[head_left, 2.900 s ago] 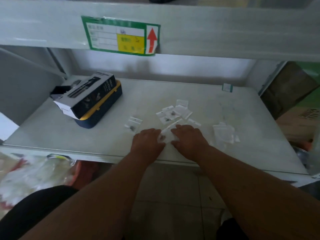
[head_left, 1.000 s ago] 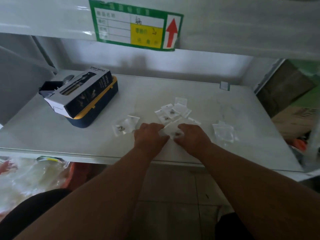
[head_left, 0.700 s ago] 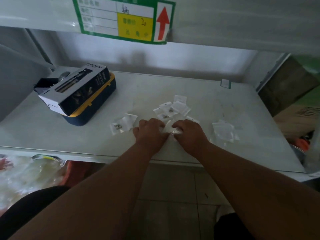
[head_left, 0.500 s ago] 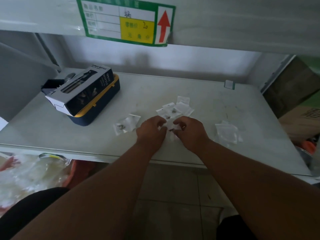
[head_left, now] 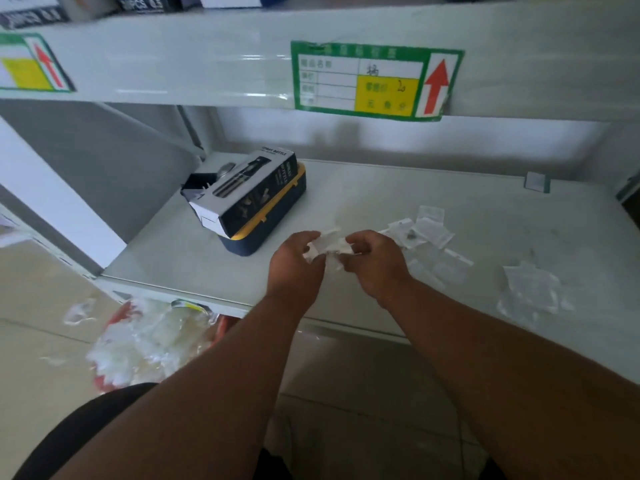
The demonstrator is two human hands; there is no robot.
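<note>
My left hand [head_left: 297, 261] and my right hand [head_left: 375, 261] are raised just above the white shelf [head_left: 363, 202], fingers curled, both pinching a small clear plastic bag [head_left: 329, 244] between them. What the bag holds is hidden by my fingers. Right of my hands, several more small clear bags [head_left: 420, 232] lie scattered on the shelf, some with small dark parts inside. A loose pile of empty-looking bags [head_left: 530, 289] sits further right near the front edge.
A black-and-white carton on a navy and yellow case [head_left: 256, 202] stands at the shelf's left. A green label with a red arrow [head_left: 375, 81] hangs on the upper shelf edge. Crumpled plastic bags [head_left: 145, 337] lie on the floor below left.
My hands have lifted the small bag off the shelf and hold it between them. The view has swung left, so the shelf contents sit further right in the frame.
</note>
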